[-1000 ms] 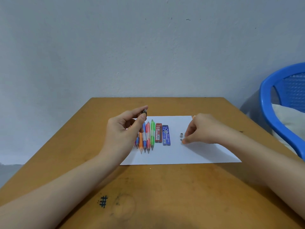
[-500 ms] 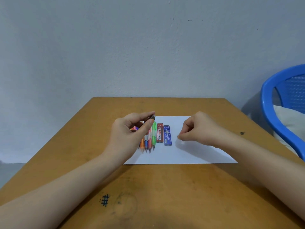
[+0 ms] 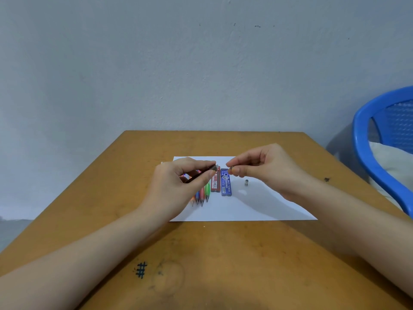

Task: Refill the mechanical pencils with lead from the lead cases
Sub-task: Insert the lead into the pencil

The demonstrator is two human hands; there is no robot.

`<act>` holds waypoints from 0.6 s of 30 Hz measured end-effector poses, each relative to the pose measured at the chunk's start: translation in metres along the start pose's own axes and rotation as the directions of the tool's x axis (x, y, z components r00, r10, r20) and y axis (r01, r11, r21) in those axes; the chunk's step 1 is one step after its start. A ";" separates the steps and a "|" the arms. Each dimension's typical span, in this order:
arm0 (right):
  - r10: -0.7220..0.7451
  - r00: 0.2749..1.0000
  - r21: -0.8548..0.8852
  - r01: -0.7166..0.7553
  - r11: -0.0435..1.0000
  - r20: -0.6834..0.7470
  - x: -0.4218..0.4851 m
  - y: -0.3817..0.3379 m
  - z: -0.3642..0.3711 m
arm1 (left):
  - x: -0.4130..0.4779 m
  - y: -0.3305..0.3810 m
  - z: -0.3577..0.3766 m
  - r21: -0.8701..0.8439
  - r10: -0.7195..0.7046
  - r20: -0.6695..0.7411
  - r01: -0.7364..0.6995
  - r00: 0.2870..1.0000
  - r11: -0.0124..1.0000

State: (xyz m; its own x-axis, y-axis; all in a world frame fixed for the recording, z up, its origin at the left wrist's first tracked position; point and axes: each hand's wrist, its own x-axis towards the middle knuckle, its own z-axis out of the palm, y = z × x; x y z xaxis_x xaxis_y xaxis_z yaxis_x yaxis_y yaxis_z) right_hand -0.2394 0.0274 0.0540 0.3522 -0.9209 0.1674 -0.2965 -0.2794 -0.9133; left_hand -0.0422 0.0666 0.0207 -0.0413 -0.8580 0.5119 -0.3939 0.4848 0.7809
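**Operator:** Where do things stand?

**Inspector:** On the wooden table (image 3: 111, 220) lies a white sheet of paper (image 3: 257, 209). Your left hand (image 3: 176, 189) is raised over the sheet's left part. Its fingers and thumb are curled round a dark pencil (image 3: 202, 173), whose back end points toward your other hand. Your right hand (image 3: 270, 168) is held just beside it, thumb and forefinger pinching a small dark piece (image 3: 231, 170). That piece is too small to identify; it is probably the pencil's cap or eraser. Below your left hand a row of coloured pencils (image 3: 202, 195) lies on the sheet, tips toward you. Just right of the row the red lead case (image 3: 215, 183) and blue lead case (image 3: 226, 183) lie flat, side by side. Right of them a grey cap (image 3: 246, 182) sits alone.

**Operator:** Which step am I on?

**Inspector:** My judgement is that you are working on the back end of the held pencil. The piece is near it but not touching, so I cannot tell whether you are opening or closing. Neither case is in hand. If closing, line the piece up squarely and press it straight on. If opening, set it beside the grey cap, then take a case.
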 end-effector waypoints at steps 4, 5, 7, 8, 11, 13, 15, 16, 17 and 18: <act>0.012 0.999 0.139 -0.007 0.990 -0.030 -0.002 -0.001 0.002 | 0.000 -0.001 0.000 0.005 0.015 0.005 -0.015 1.000 1.000; 0.019 0.999 0.165 -0.013 0.986 -0.035 -0.002 -0.001 0.003 | 0.000 -0.002 0.000 0.008 0.019 0.007 -0.019 1.000 1.000; 0.032 0.999 0.229 -0.025 0.973 -0.026 -0.003 -0.001 0.006 | 0.000 -0.003 0.000 -0.004 0.016 0.012 -0.015 1.000 1.000; 0.037 0.999 0.272 -0.032 0.962 -0.013 -0.004 0.000 0.007 | 0.000 -0.003 0.001 -0.015 0.011 0.013 -0.011 1.000 1.000; 0.040 0.999 0.400 -0.049 0.915 0.031 -0.006 0.000 0.011 | -0.001 -0.003 0.002 -0.038 0.011 0.016 -0.011 1.000 0.999; 0.032 0.999 0.402 -0.045 0.915 0.040 -0.007 0.000 0.013 | 0.000 -0.003 0.002 -0.043 0.012 0.017 -0.012 1.000 0.999; 0.031 0.999 0.385 -0.042 0.922 0.033 -0.007 0.001 0.015 | 0.000 -0.002 0.003 -0.047 0.018 0.018 -0.017 1.000 0.999; 0.036 0.999 0.382 -0.043 0.923 0.025 -0.007 0.001 0.015 | 0.000 -0.001 0.003 -0.053 0.020 0.021 -0.019 1.000 0.998; 0.042 0.999 0.380 -0.045 0.924 0.016 -0.007 0.002 0.016 | 0.000 -0.001 0.003 -0.062 0.021 0.025 -0.019 0.999 0.998; 0.046 0.999 0.380 -0.046 0.924 0.008 -0.006 0.003 0.017 | 0.000 -0.001 0.003 -0.069 0.021 0.027 -0.019 0.999 0.997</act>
State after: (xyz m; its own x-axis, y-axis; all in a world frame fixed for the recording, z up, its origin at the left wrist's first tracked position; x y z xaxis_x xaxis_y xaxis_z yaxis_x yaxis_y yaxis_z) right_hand -0.2277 0.0370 0.0445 0.3456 -0.9304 0.1220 0.0473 -0.1126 -0.9925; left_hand -0.0446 0.0662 0.0189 -0.0745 -0.8519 0.5183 -0.3293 0.5116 0.7936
